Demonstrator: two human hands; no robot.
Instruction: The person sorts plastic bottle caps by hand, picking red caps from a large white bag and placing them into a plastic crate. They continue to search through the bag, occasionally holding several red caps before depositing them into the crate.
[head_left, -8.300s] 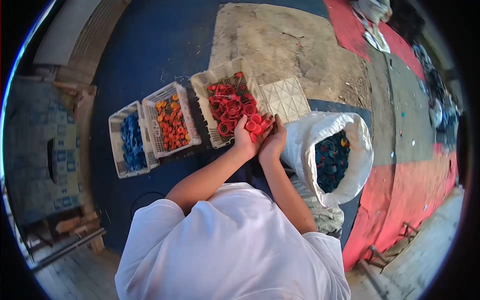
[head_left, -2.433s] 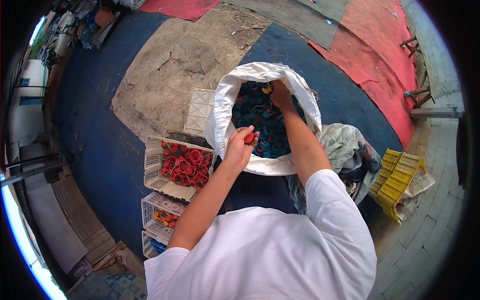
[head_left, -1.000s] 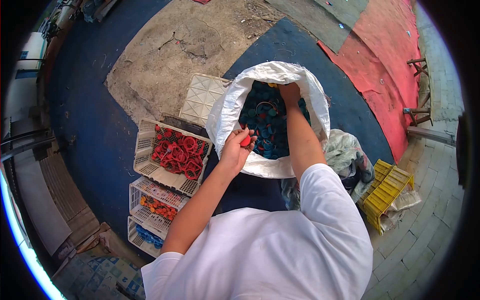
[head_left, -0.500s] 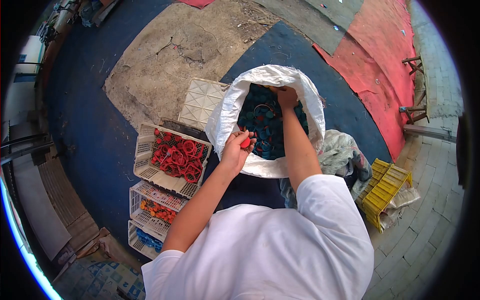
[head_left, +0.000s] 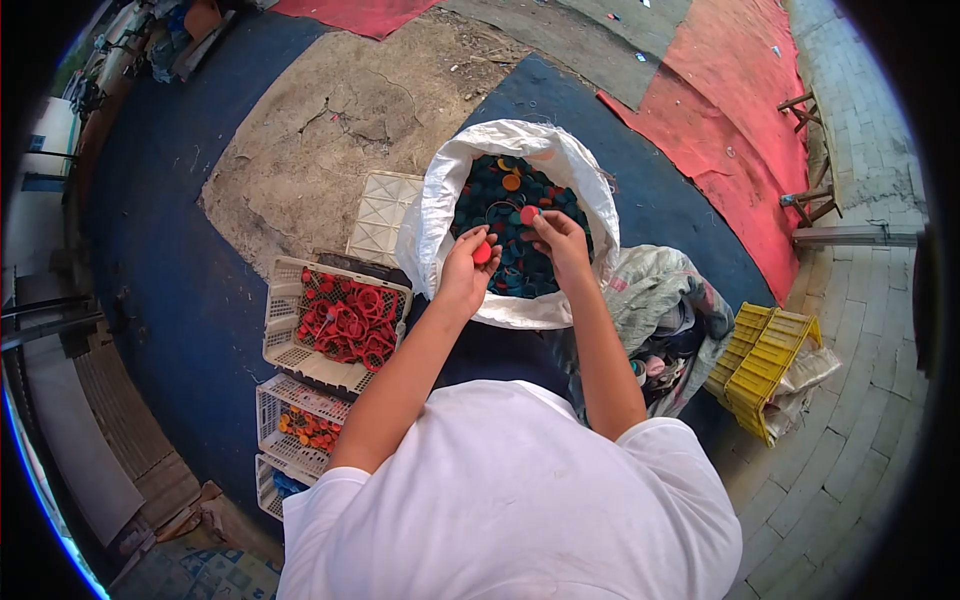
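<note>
Red cap (head_left: 530, 215) pinched, right hand (head_left: 564, 246) has drawn back over white sack (head_left: 437, 200); left hand (head_left: 465, 270) grips second cap (head_left: 482, 253), blue matting (head_left: 545, 98) beyond.

Soft, diffuse daylight, with strong fisheye bending.
The white woven sack (head_left: 436, 205) has a bright rim and a shadowed inside; the white cloth shirt (head_left: 520, 490) shows only gentle shading. The centre looks fairly crisp, blue-white glare streaks the near left edge, and the pale grey paving (head_left: 850, 400) at right curves towards black corners.
</note>
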